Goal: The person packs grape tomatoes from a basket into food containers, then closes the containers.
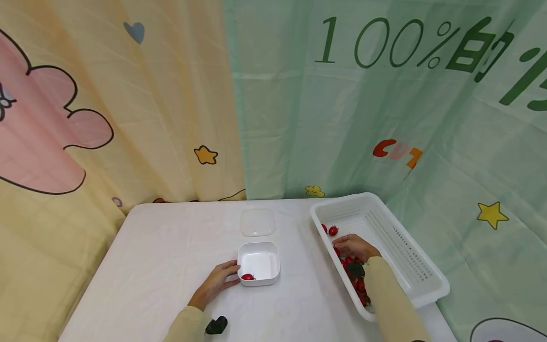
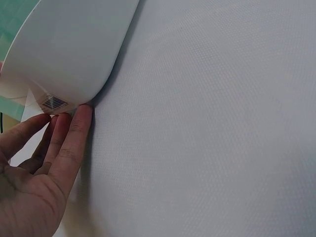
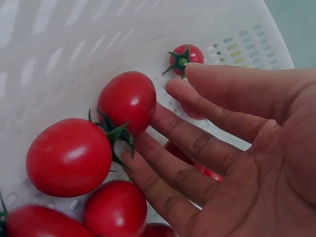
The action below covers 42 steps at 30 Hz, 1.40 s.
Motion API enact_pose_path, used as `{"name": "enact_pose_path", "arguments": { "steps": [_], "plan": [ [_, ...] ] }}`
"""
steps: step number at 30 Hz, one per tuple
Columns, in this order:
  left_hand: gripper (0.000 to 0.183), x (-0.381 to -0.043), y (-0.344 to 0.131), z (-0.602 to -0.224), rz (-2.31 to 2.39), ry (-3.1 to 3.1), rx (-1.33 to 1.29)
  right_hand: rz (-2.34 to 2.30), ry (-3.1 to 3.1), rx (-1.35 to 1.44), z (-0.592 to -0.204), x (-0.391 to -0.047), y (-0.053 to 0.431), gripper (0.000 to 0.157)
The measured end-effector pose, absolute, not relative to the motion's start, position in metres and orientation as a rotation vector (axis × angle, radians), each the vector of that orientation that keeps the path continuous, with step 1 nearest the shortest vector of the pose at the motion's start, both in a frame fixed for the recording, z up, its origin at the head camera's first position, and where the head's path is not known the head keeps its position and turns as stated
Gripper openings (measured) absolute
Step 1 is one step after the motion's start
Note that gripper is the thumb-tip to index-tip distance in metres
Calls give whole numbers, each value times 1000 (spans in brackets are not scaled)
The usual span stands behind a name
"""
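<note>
My left hand [image 1: 216, 282] touches the left side of a small white square box [image 1: 261, 263]. In the left wrist view its fairly straight fingertips rest against the box's lower wall, beside a barcode label [image 2: 53, 102]. One cherry tomato [image 1: 247, 277] lies in the box's near left corner. Over at the right, my right hand [image 1: 355, 248] reaches into a white plastic basket [image 1: 403, 242] of cherry tomatoes. The right wrist view has its fingers spread, touching a red tomato [image 3: 129, 101] with a green stem; nothing is pinched. Another stemmed tomato [image 3: 187, 58] sits beyond the thumb.
Behind the box lies a translucent flat lid [image 1: 258, 222] on the white-covered table [image 1: 171, 237]. More tomatoes [image 1: 361, 285] are heaped along the basket's left wall, partly hidden by the right forearm. Printed curtains [image 1: 278, 118] hang behind the table.
</note>
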<state>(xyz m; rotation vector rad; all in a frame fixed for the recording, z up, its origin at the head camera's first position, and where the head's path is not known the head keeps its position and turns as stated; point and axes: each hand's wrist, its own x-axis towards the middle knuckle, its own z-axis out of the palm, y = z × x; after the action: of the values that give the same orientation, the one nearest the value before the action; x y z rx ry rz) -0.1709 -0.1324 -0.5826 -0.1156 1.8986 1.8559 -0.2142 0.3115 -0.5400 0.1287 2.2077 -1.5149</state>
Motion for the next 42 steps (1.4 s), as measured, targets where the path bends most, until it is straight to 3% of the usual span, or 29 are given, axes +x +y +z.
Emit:
{"name": "enact_pose_path", "arguments": {
  "steps": [8,20,42],
  "plan": [
    [59,-172,-130,-583,1839,1899,-102,-1505,2175,148,-544,-207,311,34],
    [61,-172,-130,-585,1844,1894,-92,-1547,2084,-36,-548,-204,316,39],
    [60,-171,-134,-587,1866,1888,-77,-1713,2211,-18,-521,-204,303,40]
  ]
}}
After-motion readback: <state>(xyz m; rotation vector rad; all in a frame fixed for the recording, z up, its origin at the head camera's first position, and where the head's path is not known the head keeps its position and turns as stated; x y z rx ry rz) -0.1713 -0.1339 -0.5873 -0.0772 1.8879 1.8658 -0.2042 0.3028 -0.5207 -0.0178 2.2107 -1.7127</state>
